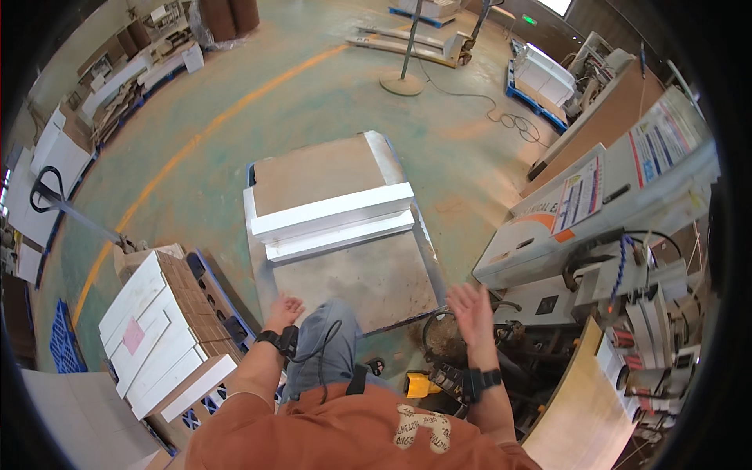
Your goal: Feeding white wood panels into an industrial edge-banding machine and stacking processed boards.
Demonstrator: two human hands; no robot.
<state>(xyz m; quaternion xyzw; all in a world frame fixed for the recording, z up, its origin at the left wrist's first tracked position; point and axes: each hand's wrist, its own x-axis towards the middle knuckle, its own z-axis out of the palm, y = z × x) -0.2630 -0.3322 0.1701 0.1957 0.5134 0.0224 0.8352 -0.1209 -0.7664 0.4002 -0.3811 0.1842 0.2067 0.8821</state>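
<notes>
My left hand [288, 309] is held out in front of me beside my knee, its fingers loosely apart with nothing in them. My right hand [471, 310] is raised near the grey machine, open and holding nothing. Ahead of both hands is a low pallet stack [352, 286] topped with brown and grey sheets. Across its middle lie long white strips [333, 213], side by side, touching neither hand. A dark band with a small device is on each wrist.
At left stands a pallet of stacked white-faced boards [145, 333], near a pallet jack handle [48, 190]. A grey machine cabinet [540, 235] and a yellowish table [576, 399] are at right. Farther off are a round pole base [402, 84], a floor cable [513, 121] and another pallet jack [407, 48].
</notes>
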